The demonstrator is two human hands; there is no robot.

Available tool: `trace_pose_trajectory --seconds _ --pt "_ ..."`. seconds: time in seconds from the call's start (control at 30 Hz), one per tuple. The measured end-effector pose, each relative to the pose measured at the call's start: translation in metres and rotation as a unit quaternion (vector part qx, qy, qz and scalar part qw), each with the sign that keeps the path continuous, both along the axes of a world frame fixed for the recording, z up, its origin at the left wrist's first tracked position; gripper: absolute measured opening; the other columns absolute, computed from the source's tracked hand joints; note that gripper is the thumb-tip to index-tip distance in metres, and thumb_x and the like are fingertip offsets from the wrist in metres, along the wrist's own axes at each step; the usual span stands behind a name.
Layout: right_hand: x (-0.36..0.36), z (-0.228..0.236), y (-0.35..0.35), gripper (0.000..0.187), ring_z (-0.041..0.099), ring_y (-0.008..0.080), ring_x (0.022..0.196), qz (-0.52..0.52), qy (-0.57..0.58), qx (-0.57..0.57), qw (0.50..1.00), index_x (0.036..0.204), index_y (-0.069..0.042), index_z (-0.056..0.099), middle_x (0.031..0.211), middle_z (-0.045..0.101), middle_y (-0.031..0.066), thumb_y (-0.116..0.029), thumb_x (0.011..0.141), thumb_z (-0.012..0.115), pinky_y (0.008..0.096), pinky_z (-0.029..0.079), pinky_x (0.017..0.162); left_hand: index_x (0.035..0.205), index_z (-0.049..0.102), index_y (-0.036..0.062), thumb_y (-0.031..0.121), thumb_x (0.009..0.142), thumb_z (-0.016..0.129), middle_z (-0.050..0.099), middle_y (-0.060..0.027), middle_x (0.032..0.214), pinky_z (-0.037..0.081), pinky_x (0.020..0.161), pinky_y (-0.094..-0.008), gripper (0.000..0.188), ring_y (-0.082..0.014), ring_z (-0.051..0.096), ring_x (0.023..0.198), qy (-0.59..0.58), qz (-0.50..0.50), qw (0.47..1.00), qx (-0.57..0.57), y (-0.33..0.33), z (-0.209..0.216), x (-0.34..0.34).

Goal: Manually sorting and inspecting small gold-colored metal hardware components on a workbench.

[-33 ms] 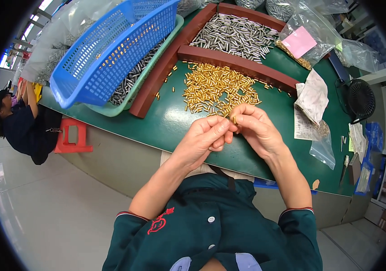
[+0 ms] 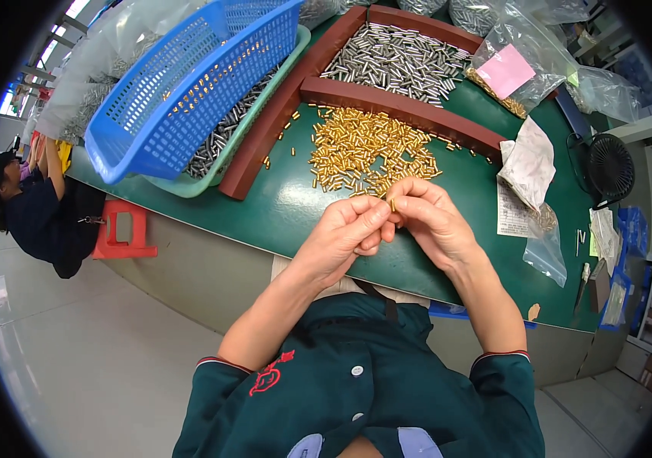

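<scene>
Thumb and forefinger of the right hand (image 2: 437,220), at the centre of the frame, close on a small gold-coloured piece (image 2: 393,205), which stands roughly upright at their tips. The left hand (image 2: 343,231) is right beside it, its thumb pressed to its curled forefinger in a narrow pinch; whether it grips a piece of its own cannot be told, since the fingers hide the spot. Against the earlier frame the change is slight: the right fingertips and the piece have shifted a little toward the left and downward, and the left thumb tip reaches a bit farther right, so the two hands sit closer together. The other things lie as they did in that frame. Just above the hands, a heap of gold-coloured pieces (image 2: 372,145) spreads over the green worktop (image 2: 272,202), with red-brown bars (image 2: 410,109) along its upper and left sides. Past the crossbar, at the upper middle, lies a spread of silver-coloured pins (image 2: 398,57). In the upper left a blue basket (image 2: 143,149) leans over a pale green tray (image 2: 188,188) that holds dark pins (image 2: 223,137). Toward the upper right are a clear bag (image 2: 551,49) with a pink slip (image 2: 505,71), a crumpled whitish cloth (image 2: 528,164) and a black fan (image 2: 610,169).
</scene>
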State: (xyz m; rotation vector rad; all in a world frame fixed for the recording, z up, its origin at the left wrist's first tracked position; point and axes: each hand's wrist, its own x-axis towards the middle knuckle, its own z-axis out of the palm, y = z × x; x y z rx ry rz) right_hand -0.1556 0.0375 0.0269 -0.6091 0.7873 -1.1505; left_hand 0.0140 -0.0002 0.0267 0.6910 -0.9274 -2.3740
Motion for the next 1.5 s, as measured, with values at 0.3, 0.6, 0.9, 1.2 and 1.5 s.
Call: trace_pose_trajectory --seconds 0.3,0.6,0.9,1.2,1.5 --pt "0.000 -0.002 0.000 0.015 0.055 0.0079 0.071 -0.018 0.094 -0.029 0.995 0.093 -0.001 0.068 0.080 0.065 0.0025 -0.012 0.088 0.060 0.0219 0.042 0.067 0.091 0.060 0.0010 0.022 0.097 0.052 0.056 -0.0023 0.073 0.030 0.050 -0.0187 0.023 -0.0030 0.036 0.055 0.017 -0.004 0.999 0.041 -0.002 -0.002 0.003" --pt "0.001 -0.001 0.000 0.020 0.053 0.0061 0.072 -0.026 0.081 -0.009 0.996 0.095 -0.001 0.070 0.079 0.066 0.0015 -0.015 0.088 0.058 0.0207 0.038 0.063 0.095 0.062 -0.0016 0.025 0.097 0.046 0.061 -0.0091 0.078 0.034 0.052 -0.0200 0.032 -0.0056 0.039 0.054 0.006 -0.017 0.999 0.038 -0.007 0.000 0.010" --pt "0.002 -0.001 0.001 0.020 0.052 0.0058 0.070 -0.013 0.076 0.003 0.997 0.096 -0.001 0.070 0.079 0.065 0.0010 -0.015 0.088 0.059 0.0208 0.038 0.063 0.094 0.059 -0.0027 0.022 0.096 0.044 0.059 -0.0109 0.076 0.030 0.050 -0.0211 0.029 -0.0063 0.037 0.054 -0.009 -0.004 0.999 0.039 -0.004 -0.001 0.011" --pt "0.003 -0.003 0.002 0.020 0.051 0.0052 0.070 -0.002 0.067 -0.001 0.998 0.097 -0.001 0.070 0.077 0.064 -0.0005 -0.015 0.088 0.059 0.0206 0.038 0.063 0.091 0.059 -0.0021 0.023 0.093 0.044 0.059 -0.0105 0.076 0.030 0.051 -0.0218 0.029 -0.0067 0.037 0.055 -0.020 0.006 0.999 0.031 -0.001 0.000 0.012" --pt "0.003 -0.005 0.003 0.021 0.050 0.0047 0.070 0.009 0.058 -0.001 0.998 0.099 -0.001 0.069 0.078 0.063 -0.0011 -0.016 0.088 0.059 0.0203 0.038 0.064 0.089 0.059 -0.0025 0.023 0.092 0.045 0.058 -0.0103 0.075 0.030 0.053 -0.0221 0.029 -0.0073 0.038 0.056 -0.024 0.015 0.999 0.025 0.000 0.001 0.012"
